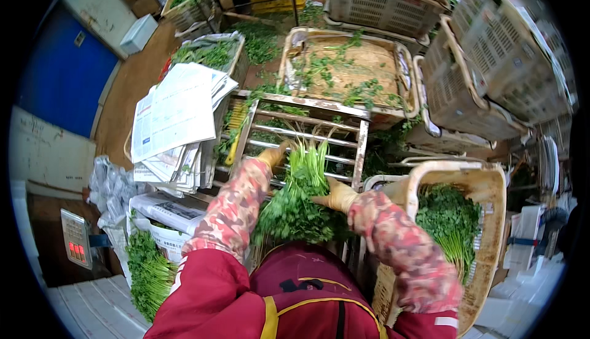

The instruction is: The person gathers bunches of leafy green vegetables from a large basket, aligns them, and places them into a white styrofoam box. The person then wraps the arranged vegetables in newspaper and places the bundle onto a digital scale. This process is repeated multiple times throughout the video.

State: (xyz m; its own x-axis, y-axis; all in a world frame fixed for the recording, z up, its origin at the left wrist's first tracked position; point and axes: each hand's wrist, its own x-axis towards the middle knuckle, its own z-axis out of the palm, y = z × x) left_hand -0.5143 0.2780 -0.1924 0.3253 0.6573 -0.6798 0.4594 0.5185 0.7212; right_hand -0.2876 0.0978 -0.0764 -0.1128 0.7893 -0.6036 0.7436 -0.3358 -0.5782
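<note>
A bunch of leafy green herbs point(299, 196), with pale stems and roots, lies on a metal rack point(362, 154), its roots pointing away from me and its leaves near my apron. My left hand point(273, 155), in a yellowish glove, is beside the root end on the left; whether its fingers touch the stems is unclear. My right hand point(339, 195), gloved too, rests against the right side of the bunch where stems meet leaves, its thumb over the leaves. More herbs point(447, 228) fill a plastic crate point(495, 228) at my right.
Stacked newspapers point(173, 113) stand left of the rack, near a yellow-handled brush point(233, 147). Another herb bunch point(150, 270) and a scale display point(77, 242) are at lower left. Beyond the rack sits a crate with a board point(341, 69) bearing scraps. Stacked crates point(502, 53) rise at right.
</note>
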